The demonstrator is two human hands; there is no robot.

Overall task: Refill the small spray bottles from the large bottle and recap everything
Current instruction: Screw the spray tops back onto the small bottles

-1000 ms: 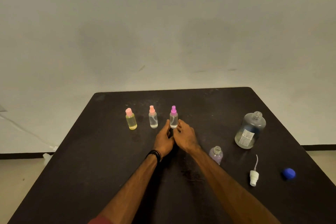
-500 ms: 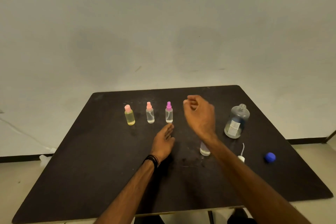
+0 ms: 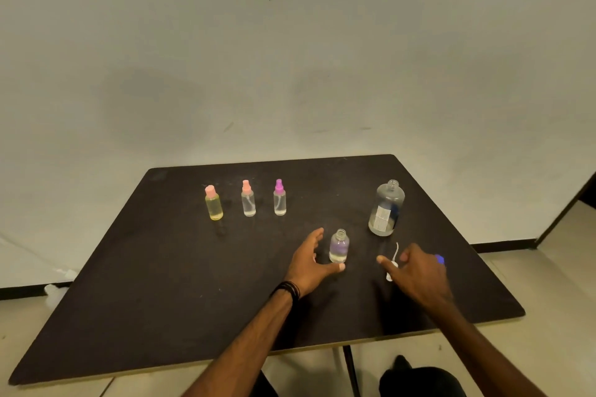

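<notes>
Three capped spray bottles (image 3: pixel 248 198) are done; the uncapped lilac bottle (image 3: pixel 338 246) is flanked by the spread-fingered left hand (image 3: pixel 311 259), its sprayer cap (image 3: pixel 392 269) reached by the loosely-spread right hand (image 3: pixel 419 274).

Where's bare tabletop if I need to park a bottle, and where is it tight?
Free: the near left of the table, in front of the three capped small bottles; also the strip between the purple-capped one and the large bottle. Crowded: near right, where left hand, open small bottle, white sprayer, right hand and blue cap bunch together.
</notes>
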